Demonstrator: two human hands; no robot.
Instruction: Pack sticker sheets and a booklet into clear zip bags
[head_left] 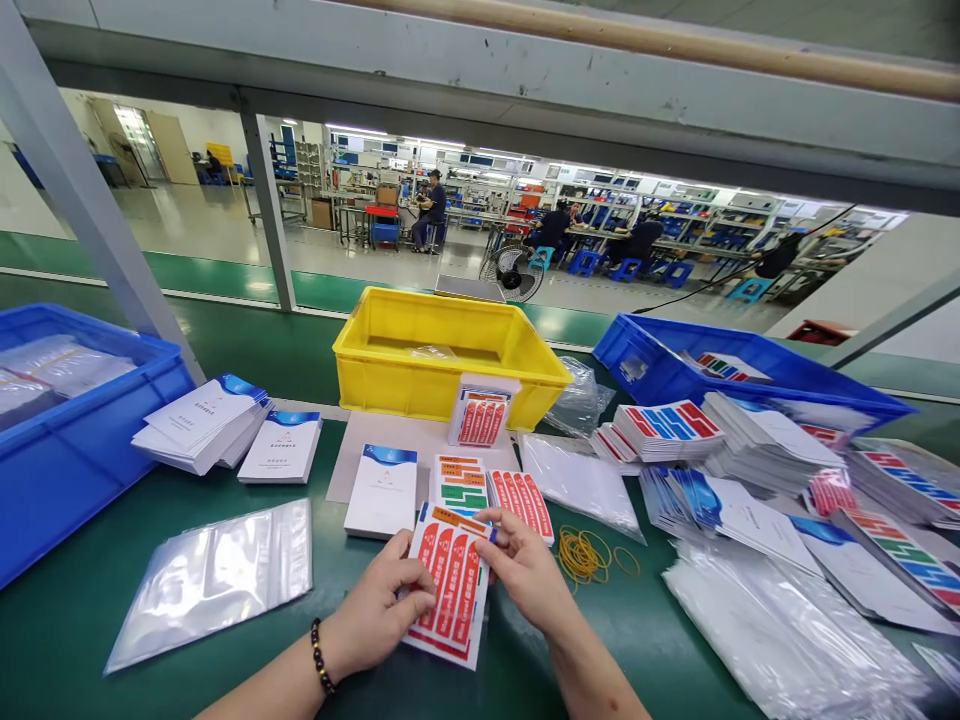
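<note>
Between my hands is a small stack of sticker sheets [450, 600], with red label strips on top and an orange and blue edge behind. My left hand [382, 605], with a beaded bracelet on its wrist, grips the left side, thumb on the front. My right hand [525, 570] pinches the upper right edge. Clear film seems to show around the lower edge; I cannot tell if the sheets are inside a bag. Just beyond lie a pile of white-and-blue booklets [381, 495], orange-and-green sticker sheets [459, 485] and red sticker sheets [523, 503].
A yellow bin [450, 385] stands behind, with blue bins [90, 440] [750, 370] either side. Clear bags [217, 580] lie left, rubber bands [585, 555] right. More booklets [281, 447], sticker stacks [667, 430] and plastic bags [787, 630] cover the green table. A metal beam [525, 90] crosses overhead.
</note>
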